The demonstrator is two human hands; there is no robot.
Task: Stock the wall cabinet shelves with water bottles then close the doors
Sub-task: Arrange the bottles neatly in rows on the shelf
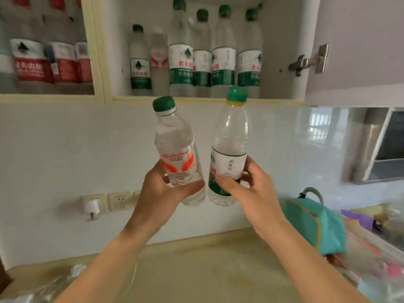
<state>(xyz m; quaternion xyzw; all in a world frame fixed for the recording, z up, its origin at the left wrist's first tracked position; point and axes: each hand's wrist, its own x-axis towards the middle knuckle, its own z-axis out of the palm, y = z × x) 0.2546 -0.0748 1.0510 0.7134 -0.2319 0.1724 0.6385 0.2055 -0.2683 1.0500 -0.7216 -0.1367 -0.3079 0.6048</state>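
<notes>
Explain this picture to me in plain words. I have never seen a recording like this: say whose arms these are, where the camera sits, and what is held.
There is no machine here. The one picture comes from a camera worn on a person's head, looking forward at their own hands. The left hand grips a small red-labelled bottle; the right hand grips a taller green-labelled bottle. Both bottles have green caps. Above them is the open wall cabinet, its shelf already holding a row of bottles. Below lies a beige counter with a teal bag on the right.
</notes>
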